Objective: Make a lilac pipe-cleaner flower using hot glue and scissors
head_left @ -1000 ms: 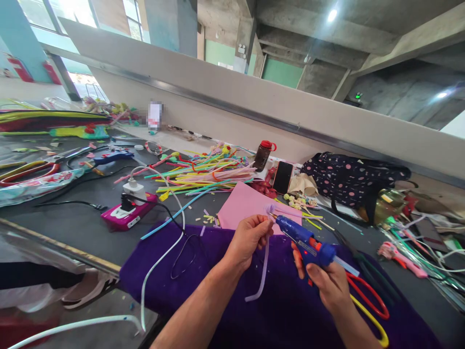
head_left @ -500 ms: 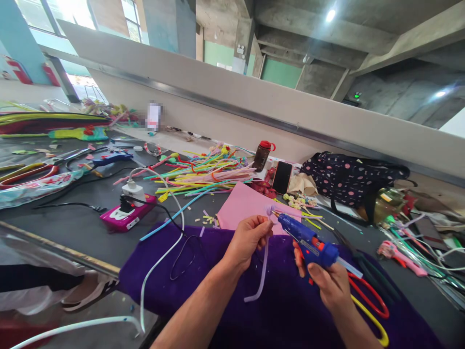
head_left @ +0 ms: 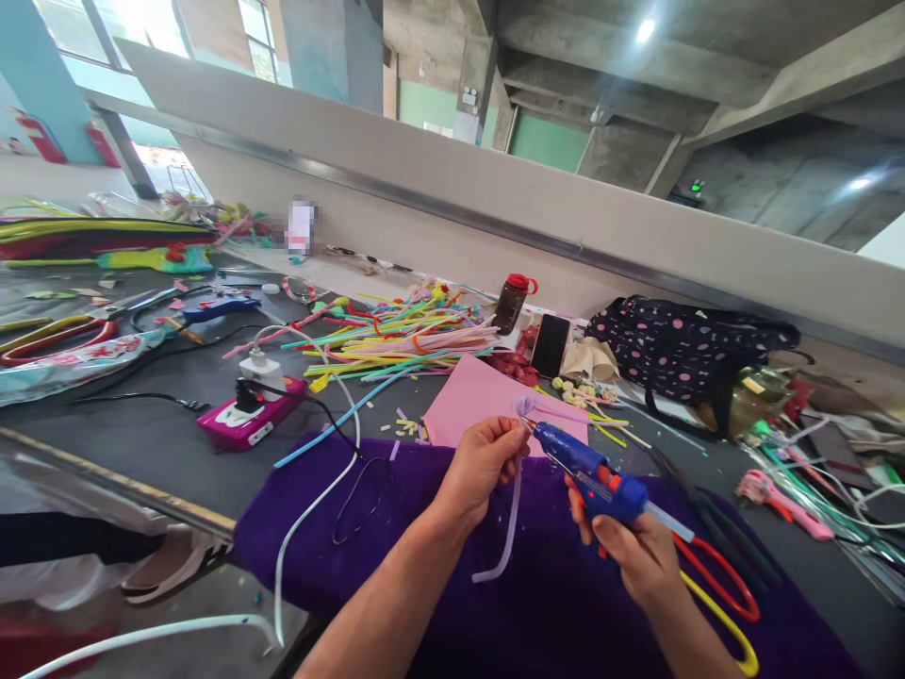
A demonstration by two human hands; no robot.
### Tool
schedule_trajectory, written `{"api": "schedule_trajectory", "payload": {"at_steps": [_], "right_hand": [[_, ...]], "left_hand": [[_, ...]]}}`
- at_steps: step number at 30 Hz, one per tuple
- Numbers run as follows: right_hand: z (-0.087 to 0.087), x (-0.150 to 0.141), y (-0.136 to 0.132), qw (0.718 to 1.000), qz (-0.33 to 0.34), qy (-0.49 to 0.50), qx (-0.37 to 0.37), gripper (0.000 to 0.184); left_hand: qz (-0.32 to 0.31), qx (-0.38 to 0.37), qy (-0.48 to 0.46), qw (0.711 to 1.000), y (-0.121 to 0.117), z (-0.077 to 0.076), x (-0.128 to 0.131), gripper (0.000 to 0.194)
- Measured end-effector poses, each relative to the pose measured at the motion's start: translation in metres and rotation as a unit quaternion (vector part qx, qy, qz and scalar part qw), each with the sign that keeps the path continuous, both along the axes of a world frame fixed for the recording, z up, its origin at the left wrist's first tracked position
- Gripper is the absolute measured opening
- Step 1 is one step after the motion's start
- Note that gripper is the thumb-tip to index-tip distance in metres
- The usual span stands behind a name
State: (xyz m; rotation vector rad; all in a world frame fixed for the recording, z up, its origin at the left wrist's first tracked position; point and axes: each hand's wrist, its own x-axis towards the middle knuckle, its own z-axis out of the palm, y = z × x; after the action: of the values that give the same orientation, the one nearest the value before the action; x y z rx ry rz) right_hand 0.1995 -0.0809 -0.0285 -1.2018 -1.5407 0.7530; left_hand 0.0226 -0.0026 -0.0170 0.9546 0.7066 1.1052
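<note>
My left hand [head_left: 485, 464] pinches a pale lilac pipe cleaner [head_left: 510, 514] near its curled top end, and the rest of it hangs down over the purple cloth [head_left: 396, 528]. My right hand [head_left: 633, 547] grips a blue hot glue gun [head_left: 590, 469] with an orange trigger. Its nozzle touches the curled tip of the pipe cleaner beside my left fingers. A clear glue stick pokes out of the gun's back.
A pink sheet [head_left: 473, 396] lies just behind my hands. Further back sit a heap of coloured pipe cleaners [head_left: 396, 335], a pink power strip [head_left: 247, 415] with cables, a red-capped bottle [head_left: 510, 300], a phone [head_left: 550, 345] and a dotted bag [head_left: 679, 354]. Red and yellow loops [head_left: 721, 589] lie at right.
The glue gun has shifted slightly left and down, its nozzle closing onto the pipe cleaner's curled tip. My left hand has barely moved.
</note>
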Motion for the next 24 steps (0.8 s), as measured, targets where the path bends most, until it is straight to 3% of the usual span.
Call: {"api": "schedule_trajectory", "payload": {"at_steps": [18,24], "right_hand": [[0.002,-0.0007,-0.0005,1.0,-0.003,0.003,-0.012,0.032],[0.0047,-0.0028,-0.0016,0.999,-0.025,0.01,0.017,0.033]], "left_hand": [[-0.012,-0.003,0.006,1.0,-0.0008,0.0013,-0.0008,0.031],[0.0,-0.004,-0.002,1.0,0.0001,0.0005,-0.0015,0.031]]}}
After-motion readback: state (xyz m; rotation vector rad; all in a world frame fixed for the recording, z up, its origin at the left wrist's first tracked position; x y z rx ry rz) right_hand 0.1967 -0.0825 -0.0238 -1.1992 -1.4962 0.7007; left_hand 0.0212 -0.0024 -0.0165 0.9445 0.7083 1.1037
